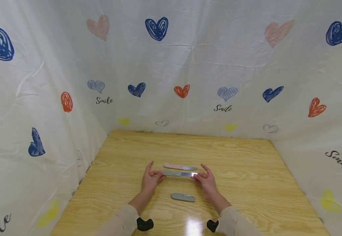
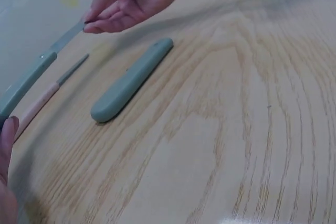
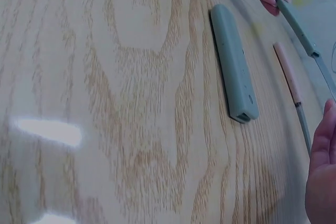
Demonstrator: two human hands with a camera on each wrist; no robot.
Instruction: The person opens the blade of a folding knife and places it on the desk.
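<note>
A knife with a pale green handle (image 1: pixel 172 173) is held level between both hands, raised off the table. My left hand (image 1: pixel 150 181) pinches the butt of its handle, and my right hand (image 1: pixel 207 183) pinches the blade near its tip. Behind it lies a pink-handled knife (image 1: pixel 173 166), blade pointing right. Nearer to me, a grey-green handle-shaped piece (image 1: pixel 182 197) rests on the wood with no blade showing; in the right wrist view, this piece (image 3: pixel 231 64) has a slot at one end. The fingertips partly cover the held knife's ends.
A light wooden table (image 1: pixel 233 157) carries all of these. White cloth (image 1: pixel 188 72) printed with hearts hangs behind it and along both sides. Black wrist straps (image 1: pixel 145 225) sit at the sleeve cuffs, and glare shows on the near tabletop.
</note>
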